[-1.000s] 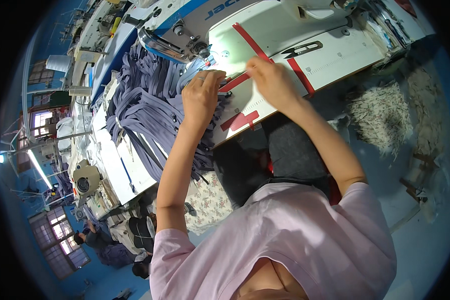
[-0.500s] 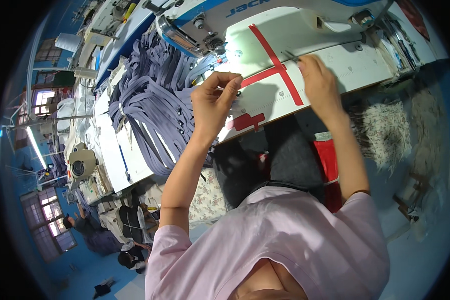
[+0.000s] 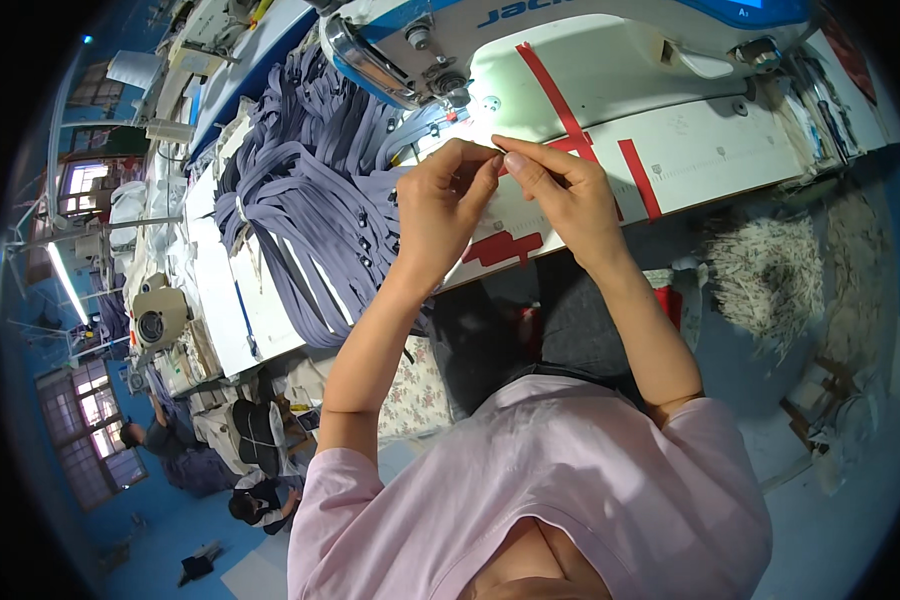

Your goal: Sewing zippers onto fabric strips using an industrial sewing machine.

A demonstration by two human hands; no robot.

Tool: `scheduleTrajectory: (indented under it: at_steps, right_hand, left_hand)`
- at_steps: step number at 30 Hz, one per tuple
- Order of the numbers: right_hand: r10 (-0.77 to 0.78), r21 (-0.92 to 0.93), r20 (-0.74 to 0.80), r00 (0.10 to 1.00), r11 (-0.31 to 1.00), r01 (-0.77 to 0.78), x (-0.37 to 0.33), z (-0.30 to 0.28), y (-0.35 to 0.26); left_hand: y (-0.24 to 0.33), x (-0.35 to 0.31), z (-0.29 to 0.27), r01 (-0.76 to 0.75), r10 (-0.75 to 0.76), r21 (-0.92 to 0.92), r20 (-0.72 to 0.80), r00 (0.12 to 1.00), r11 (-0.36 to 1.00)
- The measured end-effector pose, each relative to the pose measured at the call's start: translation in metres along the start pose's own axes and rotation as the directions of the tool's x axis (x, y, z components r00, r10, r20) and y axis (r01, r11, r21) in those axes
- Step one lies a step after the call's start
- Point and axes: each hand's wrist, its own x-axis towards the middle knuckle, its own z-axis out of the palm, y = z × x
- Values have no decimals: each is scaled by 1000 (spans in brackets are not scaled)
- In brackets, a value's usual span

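Note:
Both my hands meet above the white sewing machine bed (image 3: 700,125). My left hand (image 3: 438,205) is closed in a pinch, and a red strip (image 3: 577,148) shows beside its fingertips, running right behind my right hand. My right hand (image 3: 575,200) pinches at the same spot, thumb and forefinger together; the small thing between them cannot be made out. A longer red strip (image 3: 548,85) lies on the bed, crossing the first, with its lower part partly behind my right hand. A shorter red strip (image 3: 641,180) lies to its right. Red pieces (image 3: 502,248) lie at the front edge.
The sewing machine head (image 3: 420,45) stands at the far side. Left of my hands lies a large heap of grey-purple straps (image 3: 315,190) with small dark fittings. Pale scraps (image 3: 770,270) hang below the table at right. Other people (image 3: 175,445) are at far left.
My right hand has moved left from the right side of the bed to meet my left hand at the fingertips. The short strip at right now shows. The view has shifted slightly.

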Motion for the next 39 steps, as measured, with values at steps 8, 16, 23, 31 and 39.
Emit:
scheduleTrajectory:
  at_steps: [8,16,23,31,39]
  right_hand:
    - [33,-63,-19,999,997,-34,4,-13,7]
    - [69,9,17,997,998,-70,4,-4,3]
    - [120,163,-115,986,981,-100,9,4,15]
    - [113,95,-58,992,990,-107,12,17,8]
    - [93,82,-98,991,993,-85,13,9,13]
  left_hand:
    - [-8,4,-4,8,-11,104,26,1000,995]
    - [-19,1,-2,200,-194,-184,47,980,963]
    - [-21,-1,-2,191,-192,-409,39,981,893]
    - [-28,-3,3,197,-187,-461,67,980,865]
    - [-19,-1,0,226,-210,-287,85,974,931]
